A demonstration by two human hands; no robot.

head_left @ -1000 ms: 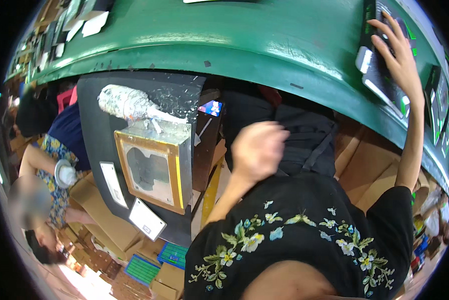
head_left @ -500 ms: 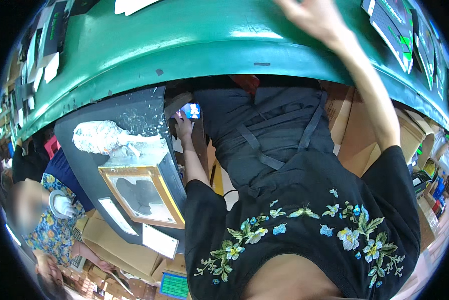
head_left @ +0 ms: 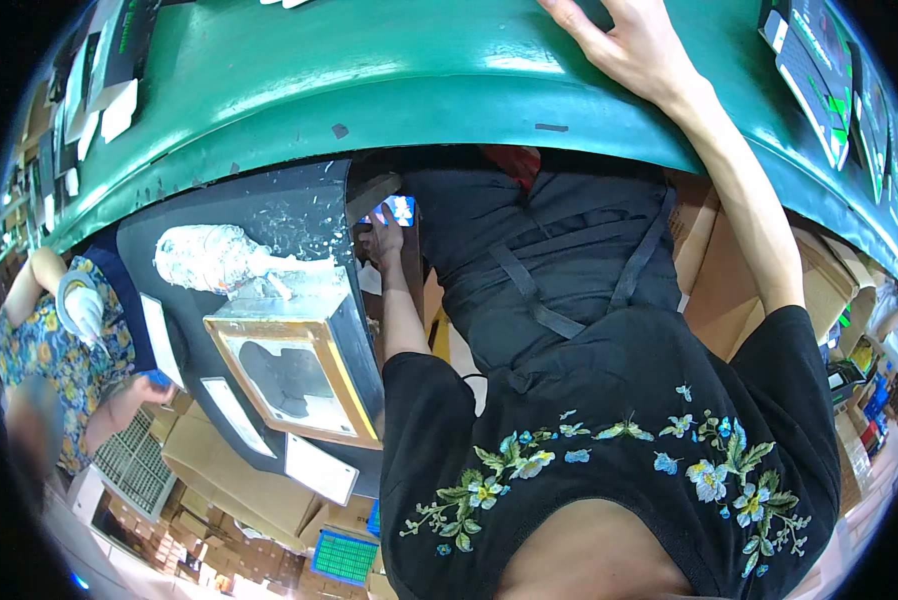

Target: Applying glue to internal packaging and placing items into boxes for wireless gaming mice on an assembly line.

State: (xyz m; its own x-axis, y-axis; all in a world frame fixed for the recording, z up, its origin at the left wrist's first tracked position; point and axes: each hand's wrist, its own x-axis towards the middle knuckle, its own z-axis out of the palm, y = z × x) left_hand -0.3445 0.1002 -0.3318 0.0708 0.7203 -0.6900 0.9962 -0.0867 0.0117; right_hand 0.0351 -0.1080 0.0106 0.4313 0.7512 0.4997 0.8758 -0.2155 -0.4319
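Under the table's edge, a phone with a lit screen (head_left: pixel 400 211) lies in a dark recess. My left hand (head_left: pixel 382 238) reaches in to it, a finger stretched onto the screen; the other fingers are partly in shadow. My right hand (head_left: pixel 641 50) is over the green tabletop (head_left: pixel 369 60), thumb and fingers apart with nothing in it. The top of the frame cuts off some of its fingertips. Whether it touches the surface I cannot tell.
To my left stands a black panel with a wooden-framed metal box (head_left: pixel 299 380) and a white-crusted bottle-shaped object (head_left: pixel 204 260). Flat dark cartons (head_left: pixel 809 80) lie at the table's right end, more at the left. Another person (head_left: pixel 69 350) is at far left; brown cardboard (head_left: pixel 729 280) is at right.
My right hand has come slightly nearer to me over the table. The left stays at the phone, its finger now farther onto the screen. The other person has shifted position.
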